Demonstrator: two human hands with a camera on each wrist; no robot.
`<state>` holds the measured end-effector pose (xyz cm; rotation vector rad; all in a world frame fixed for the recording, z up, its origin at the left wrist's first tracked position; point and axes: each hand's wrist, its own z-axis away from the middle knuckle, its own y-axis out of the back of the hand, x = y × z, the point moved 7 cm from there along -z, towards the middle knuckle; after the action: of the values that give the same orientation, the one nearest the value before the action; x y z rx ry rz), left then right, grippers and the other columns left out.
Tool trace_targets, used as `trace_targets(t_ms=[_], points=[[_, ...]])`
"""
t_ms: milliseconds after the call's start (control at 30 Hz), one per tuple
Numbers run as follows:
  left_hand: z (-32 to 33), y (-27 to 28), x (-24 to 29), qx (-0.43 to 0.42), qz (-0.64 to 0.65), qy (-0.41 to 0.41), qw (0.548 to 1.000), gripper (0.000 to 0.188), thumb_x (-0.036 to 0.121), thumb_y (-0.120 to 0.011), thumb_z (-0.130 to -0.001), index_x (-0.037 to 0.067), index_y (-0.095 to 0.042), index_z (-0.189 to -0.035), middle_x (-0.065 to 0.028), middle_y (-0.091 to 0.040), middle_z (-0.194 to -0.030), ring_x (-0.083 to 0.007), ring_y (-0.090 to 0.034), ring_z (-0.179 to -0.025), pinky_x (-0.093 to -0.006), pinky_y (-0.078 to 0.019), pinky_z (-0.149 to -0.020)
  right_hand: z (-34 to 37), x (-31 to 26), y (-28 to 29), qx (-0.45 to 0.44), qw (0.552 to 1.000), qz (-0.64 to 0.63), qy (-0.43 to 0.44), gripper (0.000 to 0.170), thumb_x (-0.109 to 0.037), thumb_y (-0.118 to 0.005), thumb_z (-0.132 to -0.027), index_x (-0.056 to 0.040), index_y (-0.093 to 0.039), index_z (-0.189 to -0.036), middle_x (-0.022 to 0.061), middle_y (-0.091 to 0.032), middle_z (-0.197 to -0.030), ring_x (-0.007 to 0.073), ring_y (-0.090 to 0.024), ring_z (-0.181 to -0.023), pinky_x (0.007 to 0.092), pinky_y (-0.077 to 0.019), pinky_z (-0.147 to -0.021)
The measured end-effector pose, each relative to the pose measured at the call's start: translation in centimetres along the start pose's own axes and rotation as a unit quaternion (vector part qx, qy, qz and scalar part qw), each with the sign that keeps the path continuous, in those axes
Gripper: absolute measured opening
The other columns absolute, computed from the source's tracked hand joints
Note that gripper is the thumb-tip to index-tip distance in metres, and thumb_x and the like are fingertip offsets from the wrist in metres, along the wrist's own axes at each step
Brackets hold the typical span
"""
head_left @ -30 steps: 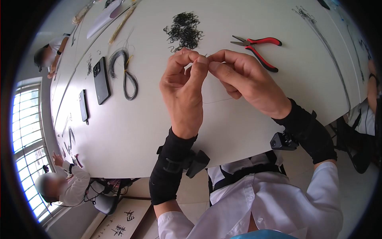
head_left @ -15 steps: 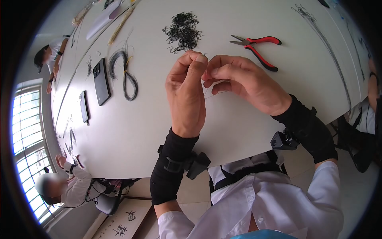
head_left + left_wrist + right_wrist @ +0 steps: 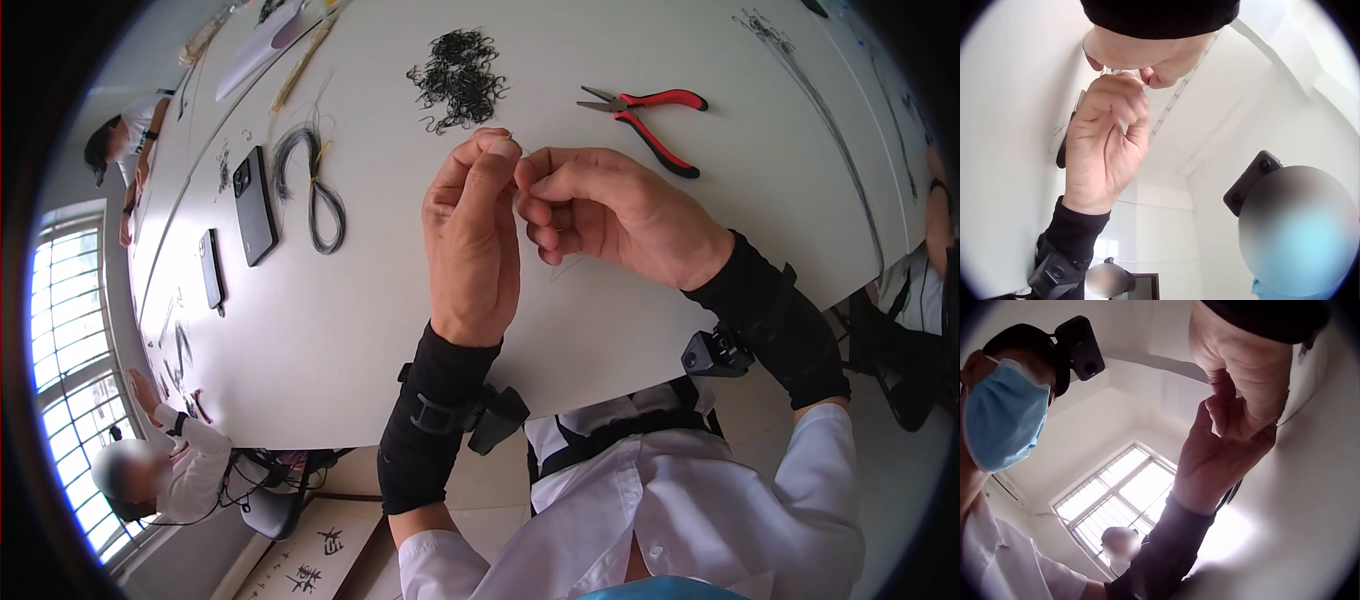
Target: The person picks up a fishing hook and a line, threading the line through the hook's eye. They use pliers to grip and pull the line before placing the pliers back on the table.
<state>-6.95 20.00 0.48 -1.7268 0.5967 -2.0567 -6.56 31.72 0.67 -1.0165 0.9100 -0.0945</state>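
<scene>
In the head view my left hand (image 3: 472,230) pinches a tiny dark fish hook (image 3: 512,136) between thumb and forefinger, most of it hidden by the fingertips. Right beside it, my right hand (image 3: 610,205) pinches a thin fishing line (image 3: 566,268), whose loose part trails below the curled fingers. The fingertips of both hands almost meet above the white table (image 3: 330,350). Just beyond them lies a pile of black fish hooks (image 3: 460,80). In the left wrist view the right hand (image 3: 1105,137) shows its palm, its fingers bent close to the left hand's.
Red-handled pliers (image 3: 645,115) lie spread on the right. To the left are a tied coil of grey line (image 3: 318,200), a large phone (image 3: 256,205) and a smaller phone (image 3: 211,268). Long hooked lines (image 3: 820,100) stretch along the right. Other people sit at the table's edges.
My right hand has drawn slightly back from the left fingertips and turned, its lower fingers now spread further. The left hand keeps its pinch, shifting only a little. The trailing line has moved.
</scene>
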Motion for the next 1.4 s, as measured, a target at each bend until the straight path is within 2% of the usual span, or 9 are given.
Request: trace_targets(t_ms=[67,167,267,367,467,767,867,1167,1400], points=[[-0.3,0.1,0.0,-0.022,0.004,-0.025,0.999,0.015,0.02,-0.062,-0.102,0.007,-0.069,-0.106,-0.0018,-0.067,-0.109,-0.014,-0.059,-0.11,-0.0318,-0.0439,-0.102,0.0,0.0,0.3,-0.034,0.998,-0.044,-0.013,0.024,-0.024,-0.059,-0.102,-0.003,-0.064,-0.112,-0.0008,-0.059,-0.083,0.0064,-0.053,-0.068,0.0242,-0.0452,-0.063],[-0.3,0.0,0.1,-0.029,0.016,-0.031,0.999,0.013,0.017,-0.061,-0.103,0.008,-0.07,-0.105,-0.0008,-0.068,-0.111,-0.0147,-0.058,-0.113,-0.0343,-0.0402,-0.105,0.7,-1.2,0.2,0.045,0.997,0.065,-0.004,0.027,-0.027,-0.061,-0.101,-0.0029,-0.064,-0.112,-0.0047,-0.049,-0.072,0.0032,-0.038,-0.06,0.0227,-0.0321,-0.054],[-0.2,-0.5,0.1,0.009,0.033,-0.028,0.999,0.009,0.013,-0.065,-0.1,0.005,-0.068,-0.104,0.0005,-0.063,-0.103,-0.0106,-0.054,-0.094,-0.0275,-0.0421,-0.091,1.0,-2.3,0.1,0.143,0.964,0.22,0.042,0.026,-0.025,-0.062,-0.102,-0.0016,-0.064,-0.111,-0.0042,-0.056,-0.069,0.003,-0.048,-0.059,0.0214,-0.0378,-0.055],[-0.1,-0.5,-0.1,0.002,0.038,-0.025,0.999,0.009,0.013,-0.066,-0.1,0.005,-0.068,-0.103,0.0001,-0.064,-0.106,-0.0106,-0.054,-0.094,-0.0278,-0.0425,-0.09,0.8,-3.3,-0.5,0.158,0.921,0.317,0.159,0.025,-0.023,-0.064,-0.102,0.0,-0.063,-0.11,0.0001,-0.064,-0.073,0.0052,-0.059,-0.065,0.0212,-0.0447,-0.06],[-0.2,-0.3,-0.3,-0.009,0.048,-0.021,0.999,0.011,0.012,-0.066,-0.1,0.003,-0.068,-0.104,-0.0003,-0.065,-0.104,-0.0107,-0.055,-0.092,-0.0273,-0.0435,-0.089,1.0,-3.8,-0.6,0.167,0.899,0.361,0.184,0.024,-0.021,-0.065,-0.103,0.0011,-0.063,-0.11,0.0053,-0.071,-0.078,0.0083,-0.068,-0.072,0.0212,-0.0501,-0.066],[-0.1,-0.5,-0.5,-0.01,0.061,-0.003,0.998,0.014,0.011,-0.07,-0.099,0.0,-0.073,-0.106,-0.0046,-0.071,-0.101,-0.0109,-0.057,-0.083,-0.0261,-0.0469,-0.082,1.6,-4.8,-0.4,0.216,0.856,0.417,0.216,0.019,-0.014,-0.066,-0.099,0.0045,-0.064,-0.102,0.0089,-0.071,-0.08,0.0088,-0.069,-0.072,0.0218,-0.0531,-0.064],[0.0,-0.3,-0.6,-0.018,-0.001,-0.002,1.0,0.019,0.014,-0.061,-0.104,0.0,-0.071,-0.112,-0.006,-0.07,-0.099,-0.014,-0.06,-0.089,-0.0298,-0.0488,-0.087,1.6,-4.9,-0.4,0.215,0.86,0.41,0.216,0.017,-0.013,-0.066,-0.098,0.0037,-0.065,-0.1,0.0089,-0.071,-0.08,0.0089,-0.07,-0.072,0.021,-0.0531,-0.064],[-0.2,-0.9,2.3,0.003,-0.152,-0.052,0.987,0.021,0.013,-0.072,-0.097,-0.005,-0.071,-0.107,-0.007,-0.072,-0.095,-0.0125,-0.065,-0.085,-0.0303,-0.0528,-0.081,1.2,-4.4,0.4,0.201,0.841,0.454,0.216,0.018,-0.014,-0.067,-0.095,0.0038,-0.067,-0.096,-0.0012,-0.059,-0.063,0.0012,-0.046,-0.054,0.0211,-0.0357,-0.049],[-0.5,-0.3,2.3,-0.05,-0.18,-0.042,0.982,0.019,0.013,-0.067,-0.1,-0.005,-0.07,-0.104,-0.0083,-0.071,-0.092,-0.0145,-0.066,-0.082,-0.0307,-0.0526,-0.082,1.2,-4.1,0.2,0.166,0.859,0.44,0.205,0.017,-0.014,-0.066,-0.097,0.0025,-0.068,-0.097,-0.0052,-0.052,-0.062,0.0005,-0.04,-0.055,0.023,-0.0305,-0.049]])
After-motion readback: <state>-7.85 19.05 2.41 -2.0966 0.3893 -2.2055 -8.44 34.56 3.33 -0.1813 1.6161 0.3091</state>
